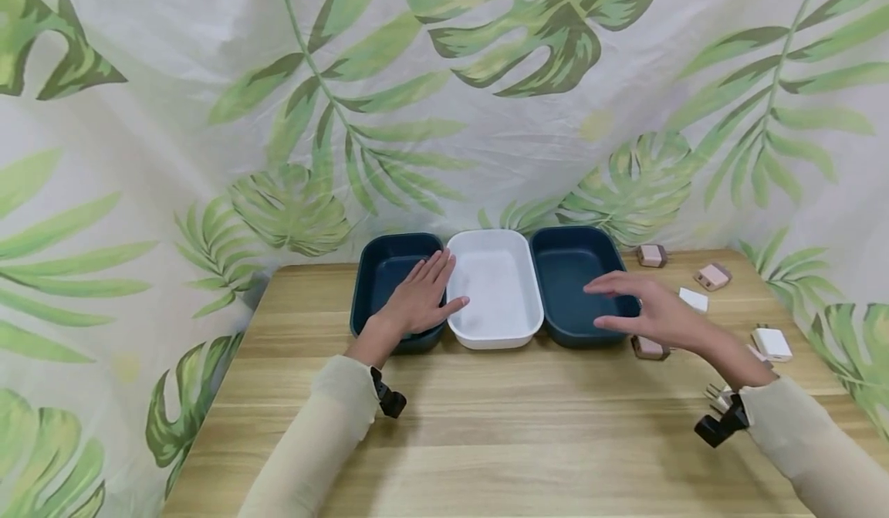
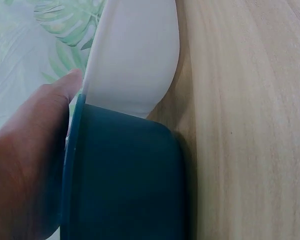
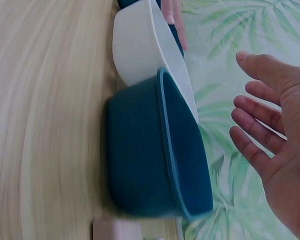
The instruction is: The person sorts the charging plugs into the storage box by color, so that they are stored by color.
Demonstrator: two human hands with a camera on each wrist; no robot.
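Note:
Three deep trays stand side by side: a dark blue tray (image 1: 375,271) on the left, a white tray (image 1: 496,290) in the middle, another dark blue tray (image 1: 572,271) on the right. Over the left blue tray lies my left hand (image 1: 417,302), fingers straight, thumb out toward the white tray's rim. Whether it touches the rim is unclear. My right hand (image 1: 656,313) hovers at the right blue tray's right side, thumb and fingers apart with nothing between them. In the right wrist view, the right hand (image 3: 280,120) is clear of the tray wall.
To the right lie several plug chargers, among them a pink charger (image 1: 651,255), another pinkish charger (image 1: 713,275), a white charger (image 1: 772,343) and a pink one (image 1: 649,348) beside the right tray. A leaf-print cloth (image 1: 521,155) hangs behind the wooden table (image 1: 486,441).

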